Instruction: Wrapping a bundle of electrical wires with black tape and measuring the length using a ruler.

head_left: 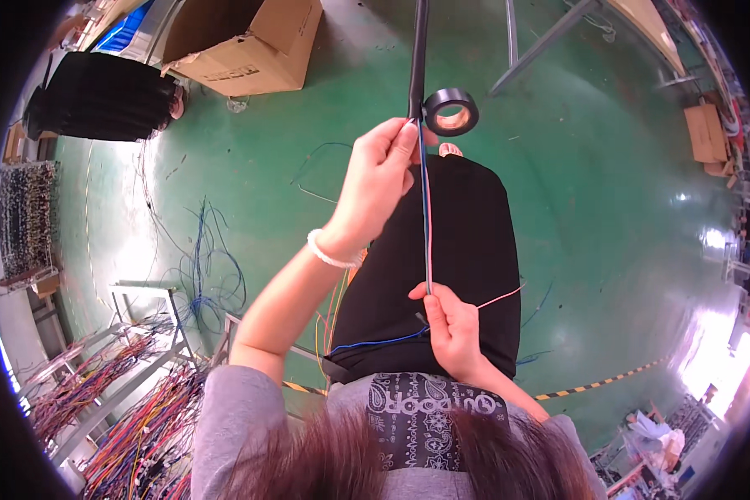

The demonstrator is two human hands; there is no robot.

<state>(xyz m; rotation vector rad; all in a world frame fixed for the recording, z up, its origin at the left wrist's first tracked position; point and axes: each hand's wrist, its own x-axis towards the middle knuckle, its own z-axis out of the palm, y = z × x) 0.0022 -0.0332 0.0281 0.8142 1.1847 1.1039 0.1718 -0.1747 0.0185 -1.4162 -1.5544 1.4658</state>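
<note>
A harness of thin wires (427, 221), pink, blue and dark, runs straight between my two hands. Beyond my left hand it continues upward as a black-wrapped cable (419, 58). My left hand (375, 179) is closed, thumb and fingers pinching the bundle where the black wrap ends. Just right of those fingertips, a roll of black tape (472, 113) hangs against the cable. Lower down, my right hand (454, 329) is closed round the near part of the wires. A pink wire end and a blue wire (379, 342) stick out beside it. Its inner fingers are partly hidden.
An open cardboard box (250, 71) stands on the green floor (608, 192) at far left. A person in dark clothing (100, 96) is beside it. Loose blue wires (208, 275) lie left; colourful wire bundles (142, 433) fill a metal rack. Table legs (542, 46) rise at far right.
</note>
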